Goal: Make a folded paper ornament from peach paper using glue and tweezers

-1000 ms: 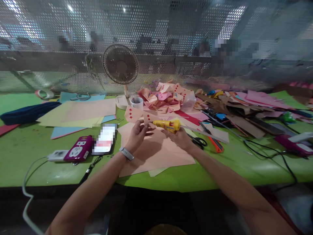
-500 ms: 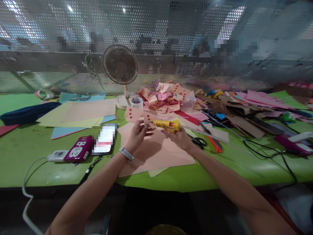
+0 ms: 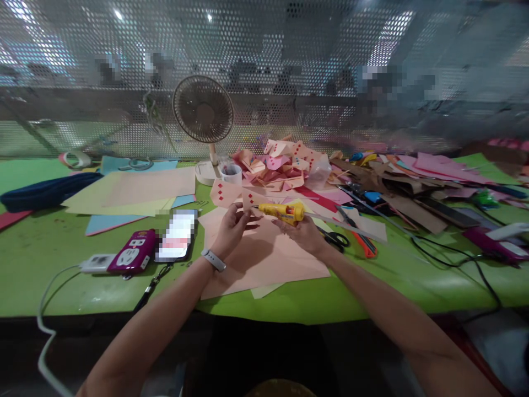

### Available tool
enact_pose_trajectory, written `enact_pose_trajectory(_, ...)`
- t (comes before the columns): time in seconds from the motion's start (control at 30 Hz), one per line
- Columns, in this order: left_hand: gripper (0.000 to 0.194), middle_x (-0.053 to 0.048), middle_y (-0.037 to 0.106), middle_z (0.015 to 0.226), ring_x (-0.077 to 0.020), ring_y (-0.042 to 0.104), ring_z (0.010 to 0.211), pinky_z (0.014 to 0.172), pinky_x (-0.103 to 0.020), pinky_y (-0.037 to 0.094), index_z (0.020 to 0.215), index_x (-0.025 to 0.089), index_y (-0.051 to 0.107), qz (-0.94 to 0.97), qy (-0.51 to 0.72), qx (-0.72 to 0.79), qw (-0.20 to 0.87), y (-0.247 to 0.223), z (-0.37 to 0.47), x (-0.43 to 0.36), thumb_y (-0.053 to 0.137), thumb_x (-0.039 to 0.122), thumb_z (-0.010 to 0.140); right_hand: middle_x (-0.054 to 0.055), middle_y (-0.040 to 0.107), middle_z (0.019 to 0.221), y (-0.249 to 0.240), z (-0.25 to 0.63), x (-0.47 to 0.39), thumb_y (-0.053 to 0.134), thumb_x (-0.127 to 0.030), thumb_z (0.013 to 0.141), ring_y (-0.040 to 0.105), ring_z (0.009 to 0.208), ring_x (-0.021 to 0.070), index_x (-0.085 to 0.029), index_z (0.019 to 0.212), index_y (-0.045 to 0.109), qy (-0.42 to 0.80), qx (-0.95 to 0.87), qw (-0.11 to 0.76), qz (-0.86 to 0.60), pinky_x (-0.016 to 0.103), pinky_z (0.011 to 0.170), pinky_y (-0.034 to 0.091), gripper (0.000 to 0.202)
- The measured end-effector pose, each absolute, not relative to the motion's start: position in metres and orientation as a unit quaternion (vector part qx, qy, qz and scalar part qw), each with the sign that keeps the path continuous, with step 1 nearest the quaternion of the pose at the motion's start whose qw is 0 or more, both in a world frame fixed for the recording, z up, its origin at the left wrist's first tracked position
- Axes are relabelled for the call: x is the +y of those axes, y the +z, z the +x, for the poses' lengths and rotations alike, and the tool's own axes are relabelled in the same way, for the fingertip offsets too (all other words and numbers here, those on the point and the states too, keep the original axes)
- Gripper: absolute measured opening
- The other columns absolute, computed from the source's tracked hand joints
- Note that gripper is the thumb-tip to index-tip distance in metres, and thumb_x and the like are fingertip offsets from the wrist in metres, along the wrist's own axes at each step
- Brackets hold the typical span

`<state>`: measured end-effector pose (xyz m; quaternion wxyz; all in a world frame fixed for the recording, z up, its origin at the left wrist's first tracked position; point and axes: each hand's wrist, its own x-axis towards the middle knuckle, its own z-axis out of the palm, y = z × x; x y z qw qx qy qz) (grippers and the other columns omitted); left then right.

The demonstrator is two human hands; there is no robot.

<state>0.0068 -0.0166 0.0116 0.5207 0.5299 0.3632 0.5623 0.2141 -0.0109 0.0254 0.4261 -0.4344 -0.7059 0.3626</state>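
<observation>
Nearest you, a peach sheet [image 3: 264, 267] lies on the green table [image 3: 61, 289]. Left of it are your phone [image 3: 177, 237] and, just beyond the phone's left edge, a magenta power strip [image 3: 134, 253]. Above the sheet, your right hand [image 3: 303, 234] is closed around a yellow glue gun [image 3: 285, 212], its nozzle pointing left towards your other hand. Your left hand [image 3: 231, 226] has its fingers drawn narrow, and seems to pinch the diamond-marked paper [image 3: 225, 193], though the contact is small and dim. Black scissors [image 3: 339, 239] and an orange cutter [image 3: 366, 245] lie to the right of your right hand. Farther back, a white cup [image 3: 232, 174] stands between the fan [image 3: 203, 109] and a heap of folded paper [image 3: 279, 171], with a perforated screen [image 3: 264, 44] behind.
</observation>
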Motion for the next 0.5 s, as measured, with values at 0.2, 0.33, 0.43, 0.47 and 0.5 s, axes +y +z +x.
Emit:
enact_pose_trajectory(0.2, 0.042, -0.005, 0.068, 0.092, -0.0231, 0.070, 0.096, 0.077, -0.038, 0.059, 0.106, 0.020, 0.050, 0.527, 0.567, 0.368, 0.515, 0.0095, 0.0070, -0.0159, 0.067, 0.051, 0.082, 0.010, 0.071, 0.098, 0.0251, 0.2139, -0.0107, 0.066, -0.046, 0.080, 0.066, 0.090, 0.0264, -0.015, 0.105, 0.070, 0.354, -0.708, 0.417, -0.446, 0.036, 0.076, 0.054, 0.040)
enact_pose_trajectory(0.33, 0.043, -0.006, 0.068, 0.094, -0.0224, 0.070, 0.094, 0.077, -0.037, 0.060, 0.106, 0.020, 0.049, 0.536, 0.567, 0.368, 0.506, 0.0077, 0.0074, -0.0155, 0.066, 0.051, 0.082, 0.010, 0.072, 0.097, 0.0232, 0.2139, -0.0093, 0.065, -0.046, 0.081, 0.067, 0.088, 0.0261, -0.015, 0.103, 0.070, 0.348, -0.708, 0.413, -0.455, 0.035, 0.074, 0.054, 0.039)
enact_pose_trajectory(0.43, 0.043, -0.008, 0.068, 0.099, -0.0227, 0.070, 0.096, 0.076, -0.037, 0.060, 0.107, 0.020, 0.048, 0.556, 0.569, 0.375, 0.476, 0.0064, 0.0083, -0.0152, 0.063, 0.052, 0.084, 0.009, 0.072, 0.097, 0.0232, 0.2141, -0.0090, 0.065, -0.046, 0.081, 0.067, 0.091, 0.0271, -0.017, 0.102, 0.070, 0.329, -0.716, 0.414, -0.455, 0.039, 0.079, 0.054, 0.037)
enact_pose_trajectory(0.47, 0.042, -0.009, 0.068, 0.101, -0.0230, 0.070, 0.096, 0.076, -0.037, 0.061, 0.108, 0.020, 0.048, 0.563, 0.568, 0.379, 0.465, 0.0061, 0.0085, -0.0150, 0.062, 0.052, 0.085, 0.009, 0.072, 0.098, 0.0241, 0.2142, -0.0095, 0.064, -0.046, 0.082, 0.067, 0.092, 0.0272, -0.017, 0.102, 0.070, 0.319, -0.724, 0.412, -0.452, 0.040, 0.081, 0.054, 0.035)
enact_pose_trajectory(0.5, 0.042, -0.010, 0.068, 0.103, -0.0234, 0.070, 0.097, 0.076, -0.037, 0.061, 0.109, 0.020, 0.048, 0.569, 0.567, 0.383, 0.456, 0.0060, 0.0085, -0.0146, 0.061, 0.052, 0.085, 0.008, 0.071, 0.098, 0.0255, 0.2144, -0.0105, 0.063, -0.046, 0.082, 0.066, 0.093, 0.0272, -0.018, 0.101, 0.070, 0.305, -0.733, 0.410, -0.450, 0.041, 0.082, 0.054, 0.034)
